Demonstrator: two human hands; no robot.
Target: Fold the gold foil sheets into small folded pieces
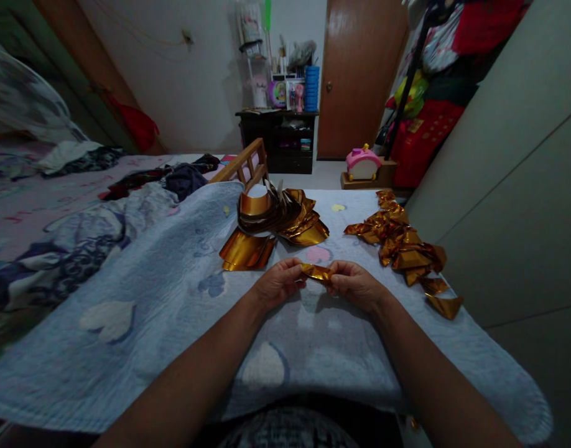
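A small folded piece of gold foil paper (316,272) is stretched between my two hands, low over the blue blanket. My left hand (282,283) pinches its left end between thumb and fingers. At its right end, my right hand (353,283) is closed on the same piece. Beyond my left hand lies a stack of curled gold foil sheets (252,249), partly fanned out. To the right of my right hand is a heap of folded gold foil pieces (404,239), reaching along the right side of the blanket.
The blue blanket (173,323) with heart shapes covers the surface in front of me. A wooden rail (248,160) stands behind the foil sheets. On the left is a bed with rumpled clothes (187,180); a pale cabinet (500,174) rises close on the right.
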